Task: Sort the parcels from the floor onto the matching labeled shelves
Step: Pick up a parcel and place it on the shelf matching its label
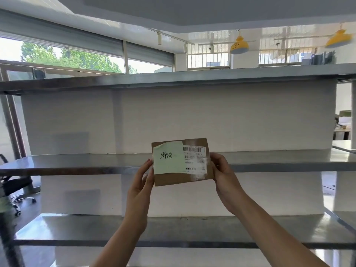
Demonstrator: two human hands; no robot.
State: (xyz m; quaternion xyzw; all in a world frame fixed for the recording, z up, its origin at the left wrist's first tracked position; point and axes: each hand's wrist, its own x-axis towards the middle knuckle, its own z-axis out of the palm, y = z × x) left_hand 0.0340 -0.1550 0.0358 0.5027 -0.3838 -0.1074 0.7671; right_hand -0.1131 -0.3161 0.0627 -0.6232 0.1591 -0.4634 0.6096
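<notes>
I hold a small brown cardboard parcel [173, 178] up in front of the middle shelf [77, 163] of a metal rack. A green sticky note [168, 159] with black handwriting covers its left half; a white barcode label [195, 159] sits on its right half. My left hand [141, 181] grips the parcel's left edge, and my right hand [224, 172] grips its right edge. No shelf labels are readable in this view.
The rack has a top shelf [173, 78], the middle shelf and a lower shelf [96, 228], all bare metal with a white wall behind. A black office chair [13, 187] stands at the left. Another shelf corner [344, 146] juts in at the right.
</notes>
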